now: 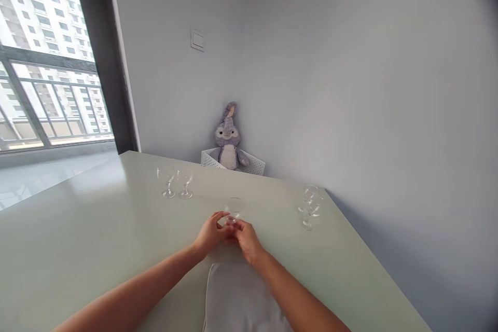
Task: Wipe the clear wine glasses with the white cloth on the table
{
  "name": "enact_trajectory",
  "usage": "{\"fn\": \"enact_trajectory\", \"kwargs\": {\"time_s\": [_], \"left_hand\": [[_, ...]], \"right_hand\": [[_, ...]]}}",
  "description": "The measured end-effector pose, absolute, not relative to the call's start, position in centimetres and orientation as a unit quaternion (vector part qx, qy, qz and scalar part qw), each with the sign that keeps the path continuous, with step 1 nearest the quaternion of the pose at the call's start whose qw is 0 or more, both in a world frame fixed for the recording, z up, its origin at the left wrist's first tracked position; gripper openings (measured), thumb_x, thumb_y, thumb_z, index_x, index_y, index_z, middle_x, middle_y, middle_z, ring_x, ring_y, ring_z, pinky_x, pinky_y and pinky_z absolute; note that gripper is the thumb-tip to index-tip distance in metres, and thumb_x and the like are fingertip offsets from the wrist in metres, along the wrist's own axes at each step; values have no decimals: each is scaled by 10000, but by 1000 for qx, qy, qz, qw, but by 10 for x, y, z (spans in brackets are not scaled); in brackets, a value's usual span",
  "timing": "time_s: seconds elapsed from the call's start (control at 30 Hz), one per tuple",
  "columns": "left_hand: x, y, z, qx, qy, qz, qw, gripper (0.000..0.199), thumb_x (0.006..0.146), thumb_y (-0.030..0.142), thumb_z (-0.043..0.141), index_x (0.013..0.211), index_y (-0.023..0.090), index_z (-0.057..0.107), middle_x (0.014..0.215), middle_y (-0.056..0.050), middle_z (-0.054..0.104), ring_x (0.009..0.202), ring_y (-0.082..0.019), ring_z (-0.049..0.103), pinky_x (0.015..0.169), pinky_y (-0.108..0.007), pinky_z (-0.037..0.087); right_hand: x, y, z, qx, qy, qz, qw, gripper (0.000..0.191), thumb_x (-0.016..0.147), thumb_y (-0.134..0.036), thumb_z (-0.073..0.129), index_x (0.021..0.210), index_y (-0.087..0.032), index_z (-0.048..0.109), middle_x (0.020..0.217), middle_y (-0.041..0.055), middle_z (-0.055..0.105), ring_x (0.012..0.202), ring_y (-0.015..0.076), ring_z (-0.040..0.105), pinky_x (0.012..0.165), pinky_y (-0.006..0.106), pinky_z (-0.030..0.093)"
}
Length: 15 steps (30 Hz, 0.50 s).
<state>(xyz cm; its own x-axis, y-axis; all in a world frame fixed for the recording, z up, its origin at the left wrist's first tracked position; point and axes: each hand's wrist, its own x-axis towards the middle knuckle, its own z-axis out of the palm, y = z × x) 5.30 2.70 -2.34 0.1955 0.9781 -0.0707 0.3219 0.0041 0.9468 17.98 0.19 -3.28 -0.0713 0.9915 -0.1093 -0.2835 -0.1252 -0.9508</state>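
Near the middle of the pale table, both hands meet at a clear stemmed glass (234, 208). Its bowl points up above the fingers, while its lower part is mostly hidden by them. My left hand (212, 230) closes round its left side with thumb and fingers. From the right, my right hand (246, 237) pinches the glass low down. Just in front of my wrists lies a folded grey cloth (243, 298), touched by neither hand.
Two clear stemmed glasses, a left one (168, 187) and its neighbour (185, 187), stand on the table (97, 228). More glasses (307, 212) stand close together at the right. Behind the far edge, a plush rabbit (227, 140) sits in a white perforated basket (254, 165) against the wall.
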Motion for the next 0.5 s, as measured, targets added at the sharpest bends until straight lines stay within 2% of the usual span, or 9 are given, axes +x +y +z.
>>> {"fn": "enact_trajectory", "kwargs": {"time_s": [0.07, 0.13, 0.27, 0.37, 0.43, 0.5], "left_hand": [[54, 30, -26, 612, 532, 353, 467, 373, 633, 420, 588, 917, 181, 616, 714, -29, 594, 622, -152, 540, 513, -229, 375], [44, 32, -29, 608, 540, 350, 466, 317, 669, 459, 547, 805, 181, 610, 610, 0, 545, 553, -131, 499, 485, -222, 345], [-1, 41, -29, 596, 577, 341, 443, 320, 678, 492, 531, 778, 194, 593, 518, 48, 459, 434, -90, 386, 432, -211, 272], [-40, 49, -26, 571, 625, 349, 402, 335, 655, 492, 549, 814, 202, 598, 491, 57, 446, 415, -95, 372, 416, -215, 250], [-63, 55, -24, 551, 645, 369, 379, 336, 644, 485, 558, 831, 208, 600, 509, 54, 473, 426, -101, 397, 424, -217, 269], [-82, 62, -22, 528, 662, 393, 359, 334, 632, 473, 570, 838, 212, 601, 537, 50, 495, 445, -106, 428, 443, -219, 301]], "right_hand": [[177, -8, -28, -431, -414, 622, 505, 261, 602, -259, 656, 847, -171, 635, 906, 35, 629, 605, 150, 592, 505, 268, 470], [191, -17, -28, -471, -388, 574, 545, 242, 599, -221, 622, 836, -175, 615, 941, 38, 617, 589, 144, 591, 500, 272, 471], [264, -32, -38, -565, -291, 387, 668, 158, 586, -225, 593, 735, -197, 549, 660, -15, 576, 539, 132, 562, 494, 252, 448], [331, -37, -47, -603, -189, 278, 724, 252, 507, -239, 632, 712, -209, 488, 632, -47, 515, 510, 115, 534, 475, 244, 443], [367, -35, -49, -611, -172, 262, 727, 355, 459, -232, 658, 756, -207, 466, 754, -31, 528, 536, 106, 538, 482, 243, 450], [391, -31, -50, -612, -177, 278, 719, 488, 410, -232, 705, 840, -207, 474, 1006, 26, 524, 572, 113, 561, 489, 260, 472]]}}
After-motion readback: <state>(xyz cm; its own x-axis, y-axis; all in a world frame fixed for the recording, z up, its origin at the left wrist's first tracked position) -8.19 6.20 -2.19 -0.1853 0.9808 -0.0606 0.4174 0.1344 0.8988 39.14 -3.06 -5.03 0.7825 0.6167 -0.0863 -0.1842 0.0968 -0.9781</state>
